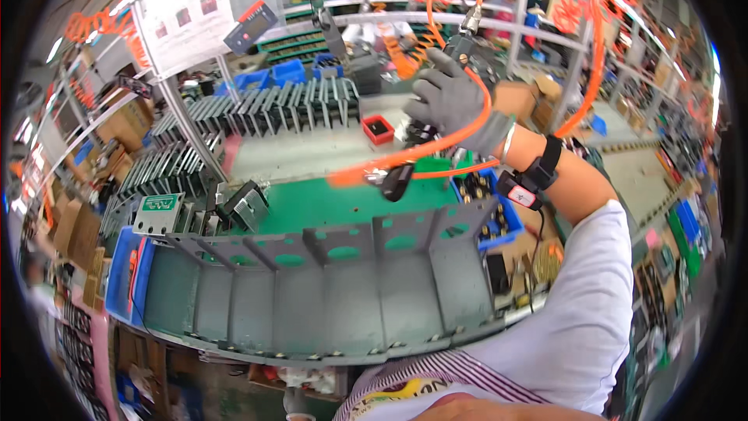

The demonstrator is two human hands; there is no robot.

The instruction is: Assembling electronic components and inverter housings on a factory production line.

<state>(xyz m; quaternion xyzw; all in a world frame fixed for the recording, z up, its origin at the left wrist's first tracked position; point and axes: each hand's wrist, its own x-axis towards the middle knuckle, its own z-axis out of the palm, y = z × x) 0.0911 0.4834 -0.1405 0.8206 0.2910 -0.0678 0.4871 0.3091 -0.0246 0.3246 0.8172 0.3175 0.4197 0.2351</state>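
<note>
My right hand [452,101], in a grey glove, is raised at the upper right over the far side of the bench. Its fingers are curled round a dark air tool [461,45], which has a metal hose fitting on top; the hand hides most of its body. An orange air hose [485,109] crosses in front of the wrist. Low at the bottom edge a grey-gloved left hand [294,402] shows only in part, its fingers unclear. In front of me lies a long grey sheet-metal housing [335,288], divided by upright ribs with round holes.
A black-handled tool [396,182] on an orange hose hangs over the green mat [312,206]. Metal brackets [296,105] stand in rows behind. A small red tray [378,129] sits nearby. Blue bins [125,277] flank the housing. A metal post [187,121] rises at the left.
</note>
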